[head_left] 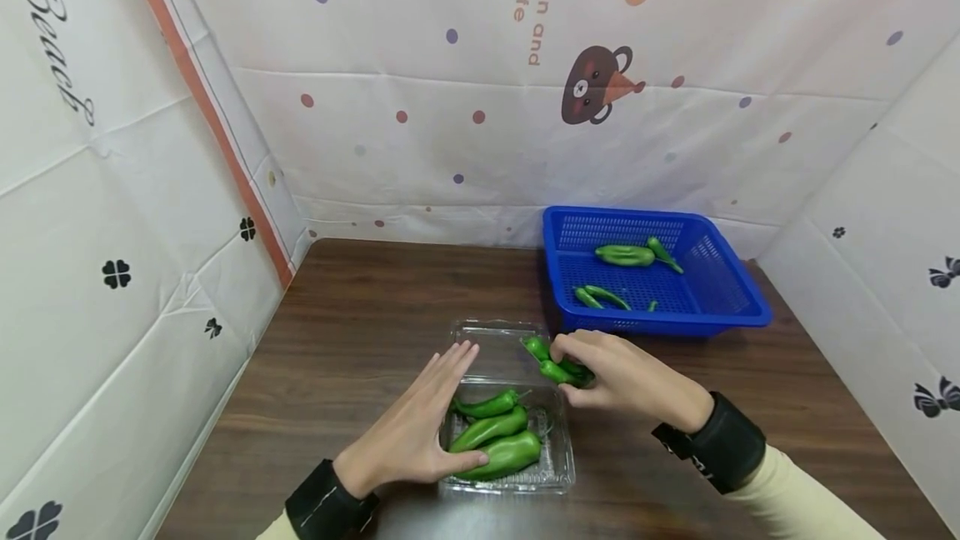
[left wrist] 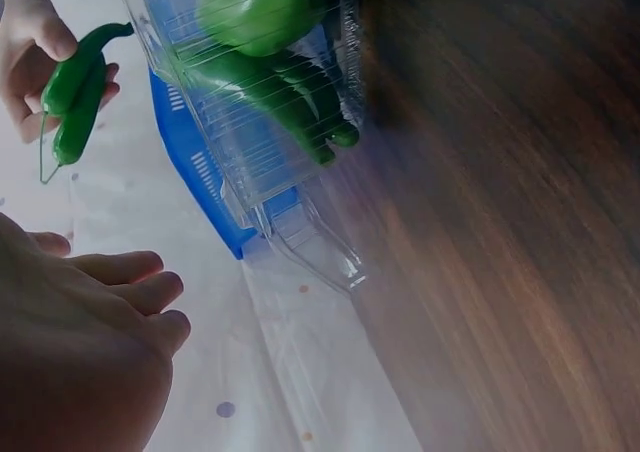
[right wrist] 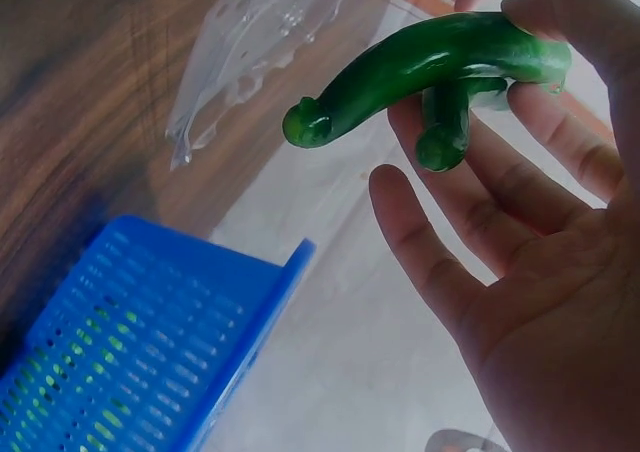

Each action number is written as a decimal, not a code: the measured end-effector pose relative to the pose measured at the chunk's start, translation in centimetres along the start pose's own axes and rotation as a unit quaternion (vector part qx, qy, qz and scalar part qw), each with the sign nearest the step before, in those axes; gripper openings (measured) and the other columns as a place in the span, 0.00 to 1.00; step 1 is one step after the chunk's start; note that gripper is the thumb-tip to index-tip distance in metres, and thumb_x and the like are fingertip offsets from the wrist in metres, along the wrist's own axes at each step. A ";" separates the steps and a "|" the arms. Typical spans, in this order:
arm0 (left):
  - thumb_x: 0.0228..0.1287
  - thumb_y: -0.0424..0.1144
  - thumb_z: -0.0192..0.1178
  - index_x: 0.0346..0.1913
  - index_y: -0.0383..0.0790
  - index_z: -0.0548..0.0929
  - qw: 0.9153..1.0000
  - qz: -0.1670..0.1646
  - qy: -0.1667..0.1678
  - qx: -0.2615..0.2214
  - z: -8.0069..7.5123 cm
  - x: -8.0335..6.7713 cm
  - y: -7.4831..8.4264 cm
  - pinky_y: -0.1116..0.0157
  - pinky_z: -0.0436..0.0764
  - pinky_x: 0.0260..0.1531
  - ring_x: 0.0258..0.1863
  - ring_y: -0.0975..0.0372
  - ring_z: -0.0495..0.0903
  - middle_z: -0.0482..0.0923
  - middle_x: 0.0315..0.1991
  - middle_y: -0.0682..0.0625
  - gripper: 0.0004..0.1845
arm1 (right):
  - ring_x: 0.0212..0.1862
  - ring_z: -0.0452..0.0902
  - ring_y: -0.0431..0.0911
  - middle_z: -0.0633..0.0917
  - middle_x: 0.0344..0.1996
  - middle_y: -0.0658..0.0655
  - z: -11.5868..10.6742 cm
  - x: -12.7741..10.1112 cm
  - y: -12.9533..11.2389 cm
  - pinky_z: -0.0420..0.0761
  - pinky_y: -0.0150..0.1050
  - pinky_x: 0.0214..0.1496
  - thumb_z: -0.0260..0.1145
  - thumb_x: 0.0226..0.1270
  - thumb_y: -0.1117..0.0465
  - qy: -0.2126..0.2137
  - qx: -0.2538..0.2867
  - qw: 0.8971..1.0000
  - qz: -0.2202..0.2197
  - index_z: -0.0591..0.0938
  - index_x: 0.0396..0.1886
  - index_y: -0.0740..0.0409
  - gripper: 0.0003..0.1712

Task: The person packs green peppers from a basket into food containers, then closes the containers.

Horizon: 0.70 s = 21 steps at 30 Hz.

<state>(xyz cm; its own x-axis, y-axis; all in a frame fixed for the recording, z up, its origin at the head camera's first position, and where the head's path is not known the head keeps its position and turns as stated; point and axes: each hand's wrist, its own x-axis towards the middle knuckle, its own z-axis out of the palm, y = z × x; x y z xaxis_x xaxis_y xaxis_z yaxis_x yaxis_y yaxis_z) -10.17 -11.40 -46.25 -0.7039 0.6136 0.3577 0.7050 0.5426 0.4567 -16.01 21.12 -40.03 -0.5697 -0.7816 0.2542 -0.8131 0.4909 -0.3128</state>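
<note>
Right hand (head_left: 626,377): grip clamped on 2 green peppers (head_left: 557,363), held just above the clear tray (head_left: 555,473). Left hand (head_left: 420,432): fingers straight, apart, pressing the tray's near edge on the counter (head_left: 360,315). Blue basket (head_left: 738,307) just beyond the right grip.

head view overhead, wrist views close; shared peppers (head_left: 558,367)

Peppers (head_left: 497,440) in clear plastic container (head_left: 551,473): glossy green. Basket (head_left: 720,307): bright blue, perforated. Table (head_left: 360,332): dark brown wood grain. Backdrop (head_left: 420,82): white with purple and red dots, brown cartoon bear (head_left: 592,88), black clovers. Wrist straps (head_left: 712,444): black.
</note>
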 end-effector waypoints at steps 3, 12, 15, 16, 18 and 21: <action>0.58 0.70 0.67 0.83 0.37 0.43 1.000 -0.005 -0.002 0.001 0.0 -0.2 -0.1 0.42 0.51 0.76 0.81 0.49 0.49 0.43 0.83 0.43 0.65 | 0.33 0.66 0.35 0.74 0.32 0.42 0.3 0.0 -0.2 0.67 0.30 0.34 0.76 0.62 0.59 0.007 -0.003 1.000 -0.020 0.76 0.45 0.45 0.18; 0.58 0.69 0.68 0.83 0.37 0.42 1.000 -0.004 0.004 0.005 0.2 -0.7 -0.4 0.43 0.51 0.77 0.81 0.48 0.50 0.43 0.83 0.42 0.65 | 0.31 0.64 0.32 0.74 0.29 0.43 1.5 0.1 -0.8 0.67 0.25 0.31 0.77 0.58 0.61 0.025 0.003 0.998 -0.061 0.77 0.44 0.48 0.19; 0.58 0.69 0.68 0.83 0.37 0.42 1.000 -0.005 0.006 0.008 0.2 -0.9 -0.4 0.46 0.49 0.78 0.81 0.48 0.50 0.44 0.83 0.42 0.65 | 0.30 0.63 0.32 0.74 0.29 0.43 1.8 0.2 -1.1 0.67 0.25 0.30 0.76 0.58 0.61 0.019 0.002 0.998 -0.067 0.77 0.44 0.48 0.18; 0.58 0.69 0.68 0.83 0.37 0.42 1.000 -0.008 0.005 0.008 0.2 -1.0 -0.4 0.47 0.49 0.78 0.81 0.49 0.50 0.44 0.83 0.43 0.65 | 0.30 0.63 0.32 0.74 0.29 0.43 1.9 0.3 -1.2 0.67 0.25 0.30 0.76 0.58 0.60 0.017 0.000 0.998 -0.068 0.77 0.44 0.48 0.18; 0.58 0.69 0.68 0.83 0.38 0.42 1.000 -0.010 0.004 0.009 0.2 -1.1 -0.5 0.48 0.49 0.78 0.81 0.50 0.49 0.44 0.83 0.43 0.66 | 0.30 0.63 0.32 0.74 0.29 0.43 2.1 0.4 -1.3 0.67 0.26 0.31 0.76 0.58 0.60 0.014 0.001 0.997 -0.071 0.77 0.45 0.48 0.18; 0.58 0.69 0.67 0.84 0.39 0.41 1.000 -0.017 -0.002 0.007 0.2 -1.3 -0.4 0.48 0.49 0.78 0.81 0.53 0.47 0.43 0.83 0.44 0.65 | 0.31 0.64 0.33 0.75 0.30 0.43 2.3 0.5 -1.7 0.68 0.26 0.32 0.76 0.59 0.60 0.011 0.003 0.997 -0.074 0.77 0.45 0.48 0.18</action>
<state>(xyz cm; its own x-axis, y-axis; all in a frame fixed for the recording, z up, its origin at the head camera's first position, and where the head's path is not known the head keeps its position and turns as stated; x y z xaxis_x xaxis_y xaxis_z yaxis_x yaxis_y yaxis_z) -9.55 -12.30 -47.11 -0.7274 0.5964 0.3395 0.6817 0.5711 0.4573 -14.68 19.02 -41.47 -0.4457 -0.8366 0.3186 -0.8879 0.3678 -0.2763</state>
